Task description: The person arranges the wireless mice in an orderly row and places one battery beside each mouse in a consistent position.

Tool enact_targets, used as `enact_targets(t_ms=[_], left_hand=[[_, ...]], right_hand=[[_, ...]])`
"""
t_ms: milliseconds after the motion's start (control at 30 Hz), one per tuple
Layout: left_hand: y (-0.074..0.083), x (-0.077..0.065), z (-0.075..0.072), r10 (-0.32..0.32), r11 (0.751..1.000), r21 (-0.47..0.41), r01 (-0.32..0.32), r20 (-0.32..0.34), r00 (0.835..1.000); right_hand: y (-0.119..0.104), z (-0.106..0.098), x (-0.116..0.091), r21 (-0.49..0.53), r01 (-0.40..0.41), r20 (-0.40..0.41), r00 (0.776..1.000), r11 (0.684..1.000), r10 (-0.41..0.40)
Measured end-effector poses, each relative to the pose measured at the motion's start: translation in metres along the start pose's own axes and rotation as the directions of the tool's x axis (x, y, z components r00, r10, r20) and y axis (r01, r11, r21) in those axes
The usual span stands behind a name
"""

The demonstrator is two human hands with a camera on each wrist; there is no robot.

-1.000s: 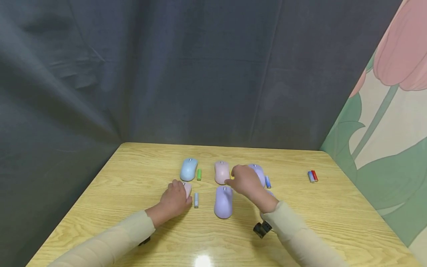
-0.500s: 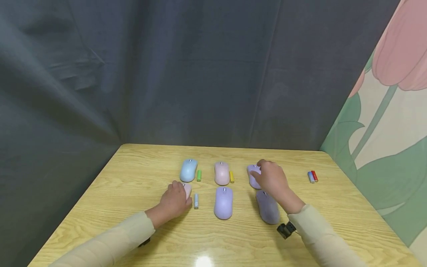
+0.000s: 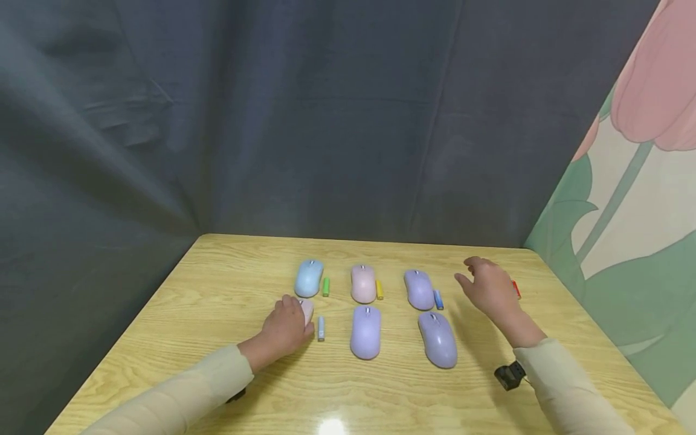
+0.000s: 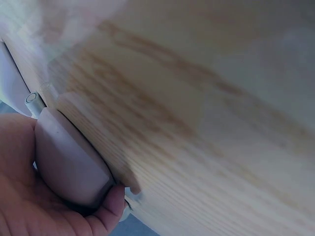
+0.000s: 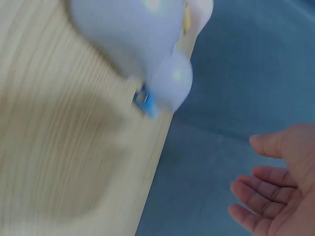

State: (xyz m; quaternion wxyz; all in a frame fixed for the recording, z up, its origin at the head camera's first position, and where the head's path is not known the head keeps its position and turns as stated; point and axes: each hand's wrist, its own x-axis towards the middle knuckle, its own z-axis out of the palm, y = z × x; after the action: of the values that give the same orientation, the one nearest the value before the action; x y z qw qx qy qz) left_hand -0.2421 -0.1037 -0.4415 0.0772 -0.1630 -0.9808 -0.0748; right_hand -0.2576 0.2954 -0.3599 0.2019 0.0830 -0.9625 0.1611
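Observation:
My left hand (image 3: 284, 325) holds a pale pink computer mouse (image 4: 71, 155) on the table, fingers and thumb curled round its sides; the hand hides most of it in the head view. Just right of that mouse lies a pale grey battery (image 3: 321, 329). My right hand (image 3: 489, 289) hovers with loosely bent fingers and nothing in its grasp, near a red battery (image 3: 516, 289) that it partly covers. To its left, a blue battery (image 3: 438, 299) lies beside a purple mouse (image 3: 418, 290). A greyish-purple mouse (image 3: 438, 340) sits in front of these.
At the back are a light blue mouse (image 3: 309, 279) with a green battery (image 3: 325, 287) and a pink mouse (image 3: 363, 284) with a yellow battery (image 3: 379, 290). A lilac mouse (image 3: 366, 332) sits front centre. A dark curtain (image 3: 337, 121) hangs behind the wooden table (image 3: 261, 393).
My right hand has moved right from the back middle, past the purple mice, to near the red battery. The yellow and blue batteries are uncovered. My left hand stays on its mouse.

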Motion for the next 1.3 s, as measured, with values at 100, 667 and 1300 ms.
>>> enact_targets(t_ms=[100,667,1300], left_hand=[[0.0,-0.001,0.0,0.006,1.0,0.006,-0.006,-0.005,1.0],[0.003,-0.003,-0.007,-0.022,0.999,-0.032,0.023,0.027,0.999],[0.005,-0.002,-0.006,-0.02,0.999,-0.028,0.021,0.022,1.0]], right_hand=[[0.018,-0.003,-0.001,-0.021,-0.01,-0.028,1.0,1.0,0.009],[0.102,0.0,-0.007,-0.037,-0.104,0.055,0.993,0.994,0.106],[0.154,0.011,-0.008,0.012,-0.288,0.089,0.954,0.958,0.285]])
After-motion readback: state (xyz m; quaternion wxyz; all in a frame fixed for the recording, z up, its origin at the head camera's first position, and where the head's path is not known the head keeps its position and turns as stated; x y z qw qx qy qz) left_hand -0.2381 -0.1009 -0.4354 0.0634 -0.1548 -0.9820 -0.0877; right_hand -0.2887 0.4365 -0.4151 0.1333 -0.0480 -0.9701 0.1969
